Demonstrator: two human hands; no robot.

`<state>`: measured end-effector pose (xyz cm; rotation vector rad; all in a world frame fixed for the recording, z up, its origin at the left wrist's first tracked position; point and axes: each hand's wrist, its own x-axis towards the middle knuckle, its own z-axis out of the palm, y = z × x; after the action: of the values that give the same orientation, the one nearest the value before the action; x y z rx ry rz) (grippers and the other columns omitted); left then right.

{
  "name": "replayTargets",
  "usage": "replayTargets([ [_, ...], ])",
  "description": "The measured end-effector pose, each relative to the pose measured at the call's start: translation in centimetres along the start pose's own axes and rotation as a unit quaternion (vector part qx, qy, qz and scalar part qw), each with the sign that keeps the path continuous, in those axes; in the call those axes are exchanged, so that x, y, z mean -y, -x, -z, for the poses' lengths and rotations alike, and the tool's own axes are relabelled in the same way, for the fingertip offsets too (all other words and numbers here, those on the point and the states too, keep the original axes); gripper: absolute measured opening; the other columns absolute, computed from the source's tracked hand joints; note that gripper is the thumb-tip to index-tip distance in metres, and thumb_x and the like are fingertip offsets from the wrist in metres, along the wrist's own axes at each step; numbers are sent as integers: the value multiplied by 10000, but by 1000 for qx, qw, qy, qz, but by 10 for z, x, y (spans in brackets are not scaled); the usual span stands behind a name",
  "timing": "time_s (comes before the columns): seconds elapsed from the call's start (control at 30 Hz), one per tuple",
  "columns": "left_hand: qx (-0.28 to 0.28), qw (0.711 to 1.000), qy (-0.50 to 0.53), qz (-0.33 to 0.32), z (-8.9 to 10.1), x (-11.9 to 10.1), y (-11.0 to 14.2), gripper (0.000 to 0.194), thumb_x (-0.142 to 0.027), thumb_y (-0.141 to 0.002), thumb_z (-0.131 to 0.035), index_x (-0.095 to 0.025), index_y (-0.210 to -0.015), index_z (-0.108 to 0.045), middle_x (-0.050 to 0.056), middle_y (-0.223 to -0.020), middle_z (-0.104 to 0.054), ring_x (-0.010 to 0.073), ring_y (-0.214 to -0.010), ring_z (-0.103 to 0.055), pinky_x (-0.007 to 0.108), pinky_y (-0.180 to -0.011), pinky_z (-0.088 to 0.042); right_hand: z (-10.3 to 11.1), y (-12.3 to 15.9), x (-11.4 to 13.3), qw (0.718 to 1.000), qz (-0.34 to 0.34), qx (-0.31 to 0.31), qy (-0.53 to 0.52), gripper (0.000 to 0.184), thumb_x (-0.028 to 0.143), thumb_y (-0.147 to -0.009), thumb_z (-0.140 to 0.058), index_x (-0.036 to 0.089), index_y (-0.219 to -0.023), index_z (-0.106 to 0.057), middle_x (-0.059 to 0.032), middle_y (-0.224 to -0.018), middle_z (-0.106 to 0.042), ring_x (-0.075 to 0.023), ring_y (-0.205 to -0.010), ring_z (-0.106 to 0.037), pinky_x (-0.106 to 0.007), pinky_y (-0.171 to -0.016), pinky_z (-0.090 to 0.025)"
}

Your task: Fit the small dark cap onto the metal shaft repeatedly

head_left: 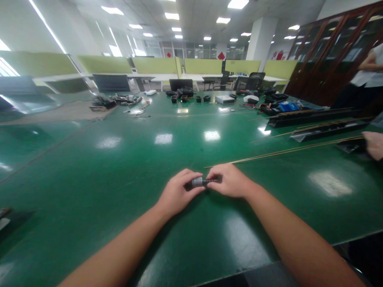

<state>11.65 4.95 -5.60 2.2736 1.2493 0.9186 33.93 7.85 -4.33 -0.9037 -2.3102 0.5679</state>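
Observation:
Between my two hands, just over the green tabletop (134, 159), is a small cylindrical part (197, 182) with a silver band and black ends; its exact kind I cannot make out. My left hand (180, 190) closes round its thicker end with thumb and fingers. From its right side a thin, dark, ribbed stem (209, 181) runs toward my right hand (229, 180), whose thumb and fingertips are pinched at the stem's far end. Fingers partly hide both ends of the piece. Beyond my right hand, thin brass-coloured rods (278, 152) lie across the table.
Black channel-shaped profiles (311, 117) lie at the right, near another person's hand (374, 144). A second person (369, 75) stands by the cabinets. Small black parts (198, 99), a grey box (225, 99) and tools (125, 99) line the far side.

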Motion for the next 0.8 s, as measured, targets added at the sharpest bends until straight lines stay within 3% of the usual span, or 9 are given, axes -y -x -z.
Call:
replayTargets([
  [0.37,-1,1000,4,-4,0,1,-1,297,-376,-854,-676,-231,-1113,-679,58,-1025,-660,193,-958,-617,317,-845,-513,-4,0,-4,999,-39,5,-33,67,196,-743,-732,186,-807,-717,-5,-763,-716,-136,-686,-625,-238,-650,-445],
  [0.8,-10,1000,18,10,1,-1,-2,282,-365,-850,-688,-246,-1106,-678,39,-1034,-656,180,-956,-610,304,-851,-497,0,1,-6,999,-36,3,-15,53,225,-771,-716,188,-808,-718,-7,-749,-707,-132,-676,-609,-239,-640,-428],
])
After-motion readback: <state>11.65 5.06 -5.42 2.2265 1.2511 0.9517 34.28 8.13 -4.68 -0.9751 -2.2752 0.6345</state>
